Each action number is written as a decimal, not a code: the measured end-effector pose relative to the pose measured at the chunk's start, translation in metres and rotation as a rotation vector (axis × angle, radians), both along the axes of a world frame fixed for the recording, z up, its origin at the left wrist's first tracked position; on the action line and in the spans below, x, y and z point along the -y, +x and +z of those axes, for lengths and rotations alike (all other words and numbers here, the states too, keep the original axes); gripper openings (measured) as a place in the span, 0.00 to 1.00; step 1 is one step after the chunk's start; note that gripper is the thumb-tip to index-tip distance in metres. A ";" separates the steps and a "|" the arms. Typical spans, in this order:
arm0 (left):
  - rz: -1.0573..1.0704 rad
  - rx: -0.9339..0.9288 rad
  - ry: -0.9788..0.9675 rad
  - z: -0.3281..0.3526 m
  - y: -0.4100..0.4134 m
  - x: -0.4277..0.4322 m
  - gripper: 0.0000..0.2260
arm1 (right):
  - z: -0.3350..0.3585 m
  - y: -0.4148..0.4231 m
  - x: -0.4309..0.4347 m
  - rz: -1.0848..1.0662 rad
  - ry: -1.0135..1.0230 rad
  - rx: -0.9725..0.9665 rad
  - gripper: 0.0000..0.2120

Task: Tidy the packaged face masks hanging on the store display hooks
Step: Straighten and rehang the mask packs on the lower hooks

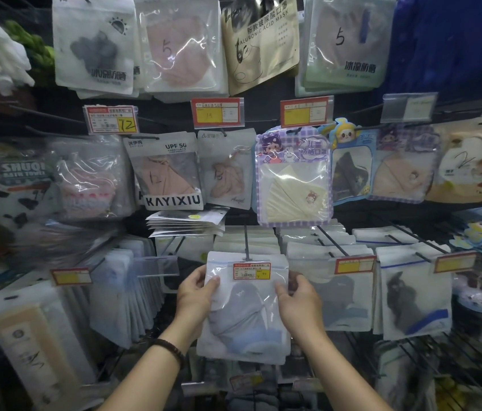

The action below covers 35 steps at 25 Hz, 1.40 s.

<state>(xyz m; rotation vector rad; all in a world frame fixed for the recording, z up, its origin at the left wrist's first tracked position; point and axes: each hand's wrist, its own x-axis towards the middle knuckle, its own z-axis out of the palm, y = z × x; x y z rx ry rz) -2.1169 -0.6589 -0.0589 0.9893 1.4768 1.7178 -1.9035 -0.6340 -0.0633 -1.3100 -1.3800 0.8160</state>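
Note:
A clear zip-bag mask package [244, 318] holding a pale blue mask hangs at the front of a black display hook [246, 241], low in the middle of the wall. My left hand [194, 295] grips its left edge, thumb on the front. The package's right edge is held by my right hand [299, 304] in the same way. A red and yellow price tag [251, 270] sits at the hook's tip, in front of the package's top. Behind it, more packages hang on the same hook.
Packaged masks fill the wall on neighbouring hooks: a dark mask bag [414, 292] to the right, a purple cartoon package [293, 176] above, a KAYIXIU pack [168, 173] upper left. Several loose packs [186, 222] lie stacked flat. Bare wire hooks [429, 360] jut out lower right.

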 end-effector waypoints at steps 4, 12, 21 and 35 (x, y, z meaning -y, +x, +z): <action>-0.022 -0.004 0.009 -0.004 0.003 0.009 0.14 | 0.002 0.008 0.003 -0.068 0.076 -0.167 0.03; 0.004 -0.036 0.100 -0.019 0.005 0.040 0.21 | -0.008 0.007 0.030 -0.055 0.095 -0.420 0.04; 0.057 -0.009 0.222 -0.026 0.021 0.086 0.24 | -0.015 0.014 0.064 -0.069 0.220 -0.451 0.02; -0.044 0.031 0.141 -0.050 0.083 0.082 0.21 | -0.048 0.077 0.069 -0.211 0.132 -0.497 0.04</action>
